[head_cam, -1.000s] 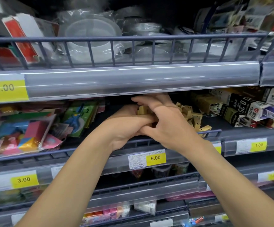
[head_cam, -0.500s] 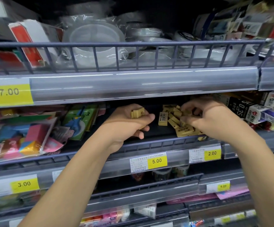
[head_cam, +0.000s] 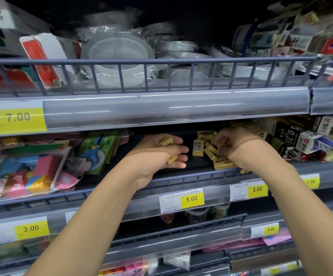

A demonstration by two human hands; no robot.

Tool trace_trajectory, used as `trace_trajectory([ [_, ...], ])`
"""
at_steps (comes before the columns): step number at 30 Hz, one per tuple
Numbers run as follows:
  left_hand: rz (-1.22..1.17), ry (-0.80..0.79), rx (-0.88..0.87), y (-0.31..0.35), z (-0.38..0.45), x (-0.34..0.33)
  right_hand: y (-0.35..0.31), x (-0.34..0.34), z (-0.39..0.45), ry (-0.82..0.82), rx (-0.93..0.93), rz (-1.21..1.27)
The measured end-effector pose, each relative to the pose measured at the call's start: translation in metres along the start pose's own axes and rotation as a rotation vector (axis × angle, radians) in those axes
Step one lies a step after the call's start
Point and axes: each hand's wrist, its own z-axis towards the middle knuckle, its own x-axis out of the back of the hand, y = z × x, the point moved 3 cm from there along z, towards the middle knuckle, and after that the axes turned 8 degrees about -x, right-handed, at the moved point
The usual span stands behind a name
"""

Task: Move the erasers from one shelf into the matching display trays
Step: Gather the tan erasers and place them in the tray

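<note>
Evidently the erasers (head_cam: 211, 148) are light, firm little blocks in slick wrappers, best pinched across their narrow sides. They lie heaped on the shelf (head_cam: 181, 178) just above the 2.00 price tag (head_cam: 257, 189). Left of that tag, the left hand (head_cam: 157, 154) curls its fingers around several erasers. Above the tag, the right hand (head_cam: 235, 146) has bent fingers in the heap; what they pinch is unclear.
</note>
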Motion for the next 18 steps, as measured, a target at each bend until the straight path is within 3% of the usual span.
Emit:
trace_trajectory([
  [2, 0.006, -0.014, -0.019, 0.0, 0.0, 0.001, 0.002, 0.003, -0.002, 0.155, 0.062, 0.121],
  [4, 0.01, -0.028, -0.042, 0.0, -0.001, 0.002, 0.003, 0.006, -0.012, 0.244, 0.122, 0.459],
  [7, 0.002, -0.058, -0.08, -0.001, -0.002, 0.001, -0.012, 0.006, -0.029, 0.132, 0.261, 0.804],
  [11, 0.028, -0.097, -0.119, -0.002, -0.003, -0.003, -0.039, -0.001, -0.038, 0.015, 0.39, 0.841],
  [18, 0.175, -0.076, -0.099, -0.006, 0.0, 0.002, -0.054, -0.008, -0.043, 0.03, 0.486, 0.728],
])
